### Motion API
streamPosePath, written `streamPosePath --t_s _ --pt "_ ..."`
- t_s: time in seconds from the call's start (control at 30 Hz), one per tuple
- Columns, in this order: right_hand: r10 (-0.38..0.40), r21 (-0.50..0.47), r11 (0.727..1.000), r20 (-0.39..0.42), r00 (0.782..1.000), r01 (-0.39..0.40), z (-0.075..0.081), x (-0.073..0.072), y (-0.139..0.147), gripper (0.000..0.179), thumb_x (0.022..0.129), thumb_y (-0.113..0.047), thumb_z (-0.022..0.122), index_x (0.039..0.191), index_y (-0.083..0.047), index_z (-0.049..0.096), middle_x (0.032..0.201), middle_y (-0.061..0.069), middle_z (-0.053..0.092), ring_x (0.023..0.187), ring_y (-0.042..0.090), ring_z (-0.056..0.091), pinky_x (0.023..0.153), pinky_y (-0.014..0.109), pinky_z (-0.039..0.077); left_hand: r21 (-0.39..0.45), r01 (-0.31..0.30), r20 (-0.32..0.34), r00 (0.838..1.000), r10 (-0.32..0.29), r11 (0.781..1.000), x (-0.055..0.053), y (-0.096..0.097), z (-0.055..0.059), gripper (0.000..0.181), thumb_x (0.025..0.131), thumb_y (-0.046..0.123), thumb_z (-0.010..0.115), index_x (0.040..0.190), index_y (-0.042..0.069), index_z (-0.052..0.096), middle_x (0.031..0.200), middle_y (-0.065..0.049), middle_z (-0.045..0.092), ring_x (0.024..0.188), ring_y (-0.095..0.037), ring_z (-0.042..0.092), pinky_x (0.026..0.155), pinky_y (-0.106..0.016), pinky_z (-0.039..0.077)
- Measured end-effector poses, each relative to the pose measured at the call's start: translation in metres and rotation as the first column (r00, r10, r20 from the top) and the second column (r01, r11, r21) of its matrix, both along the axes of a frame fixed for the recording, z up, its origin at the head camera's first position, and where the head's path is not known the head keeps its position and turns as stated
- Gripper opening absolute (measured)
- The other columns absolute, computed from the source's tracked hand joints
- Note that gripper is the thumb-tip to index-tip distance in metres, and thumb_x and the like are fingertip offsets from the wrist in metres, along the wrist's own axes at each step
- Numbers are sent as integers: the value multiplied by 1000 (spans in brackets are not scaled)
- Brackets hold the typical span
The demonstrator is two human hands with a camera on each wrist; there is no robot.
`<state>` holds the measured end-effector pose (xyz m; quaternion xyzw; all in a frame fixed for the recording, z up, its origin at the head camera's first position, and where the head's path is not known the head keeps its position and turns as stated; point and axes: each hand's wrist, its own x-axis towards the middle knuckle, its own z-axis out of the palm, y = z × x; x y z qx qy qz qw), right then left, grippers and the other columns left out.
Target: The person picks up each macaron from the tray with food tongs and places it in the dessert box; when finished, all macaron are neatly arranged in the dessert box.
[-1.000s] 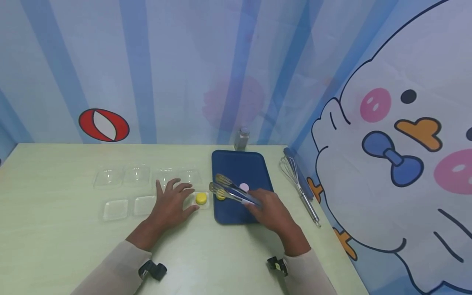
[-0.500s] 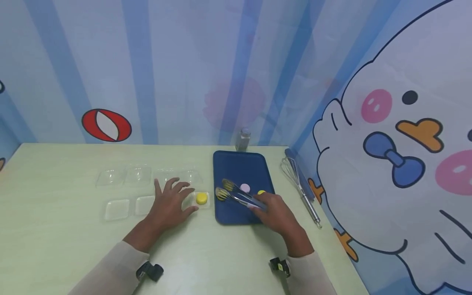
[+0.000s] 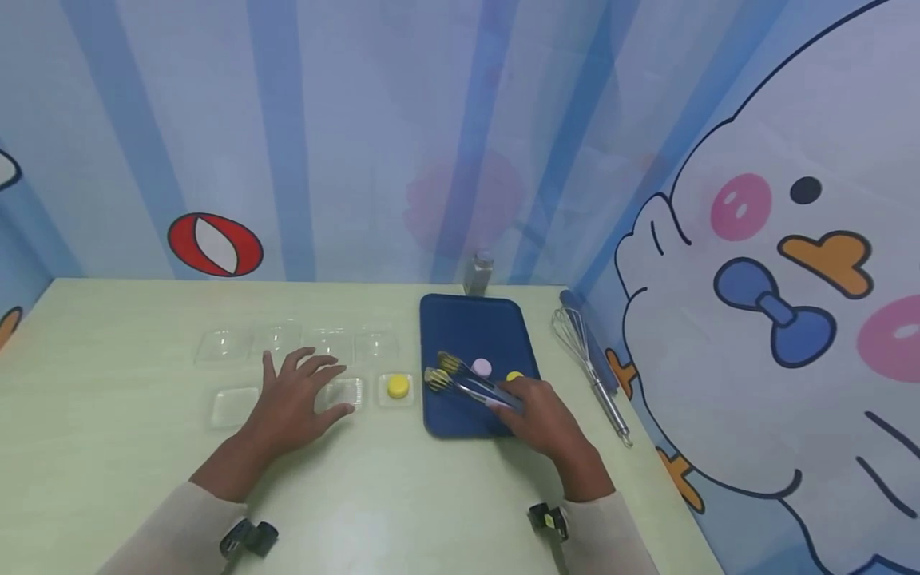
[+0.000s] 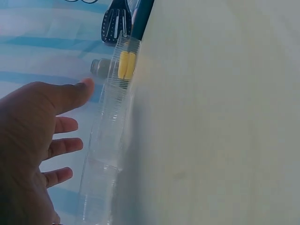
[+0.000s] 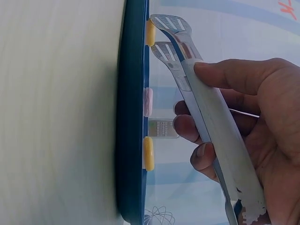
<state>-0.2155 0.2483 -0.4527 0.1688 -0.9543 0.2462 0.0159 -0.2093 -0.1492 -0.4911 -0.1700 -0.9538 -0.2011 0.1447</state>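
In the head view my left hand [image 3: 287, 409] hovers, fingers spread, over the clear plastic container [image 3: 346, 393]; it holds nothing. A yellow macaron [image 3: 398, 386] sits in the container's front right compartment. My right hand [image 3: 537, 411] grips metal tongs [image 3: 477, 389] above the dark blue tray [image 3: 470, 319]. Their tips stand apart, at a yellow macaron [image 5: 150, 33] by the tray's left side; whether they touch it I cannot tell. A pink macaron [image 3: 481, 368] and another yellow macaron [image 3: 513, 376] lie farther right on the tray, the latter partly hidden by my right hand.
Behind the tray stands a small clear jar [image 3: 478, 273]. A wire whisk [image 3: 591, 375] lies right of the tray, beside a long blue object [image 3: 588, 339]. The container's back row [image 3: 223, 345] stretches along the table behind my left hand. A patterned curtain [image 3: 345, 144] closes off the back.
My left hand has moved left, uncovering a front compartment of the container. The tongs have shifted slightly right over the tray, and the right-hand yellow macaron has come into view.
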Motion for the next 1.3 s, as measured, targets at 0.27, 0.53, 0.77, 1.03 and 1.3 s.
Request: streamPosePath --t_s 0.27,0.53,0.77,1.03,1.3 --pt "-17 -6 1000 17 1000 18 -1 1 -1 34 100 -18 79 130 -1 77 120 14 80 113 31 76 94 52 63 72 -28 38 999 25 997 5 -10 -10 60 89 39 88 139 10 72 145 -17 69 148 -51 48 116 -96 15" --pt "-5 -22 1000 14 1000 5 -4 1 0 35 99 -16 81 129 0 78 117 13 80 108 28 75 92 50 63 158 -51 56 998 43 986 7 -17 -22 60 86 35 92 137 9 72 143 -20 69 150 -51 46 117 -96 10" --pt "-13 -38 999 35 999 14 -5 2 0 35 99 -18 80 130 -1 78 118 11 81 109 27 75 94 51 63 154 -58 22 998 56 986 6 -18 -24 59 84 35 93 133 7 74 140 -20 70 150 -50 44 117 -97 8" --pt "-6 -14 1000 3 1000 6 -6 2 1 35 99 -17 81 130 0 77 122 14 81 115 33 76 98 54 64 141 -58 0 998 59 988 5 -16 -20 58 83 34 94 131 7 75 137 -19 74 150 -48 45 116 -97 8" --pt "-15 -9 1000 9 1000 15 -4 2 0 35 99 -17 81 130 -1 77 122 13 81 115 32 76 97 53 64 155 -51 7 999 51 987 4 -16 -19 58 84 32 94 132 6 75 138 -20 74 151 -49 44 117 -96 6"
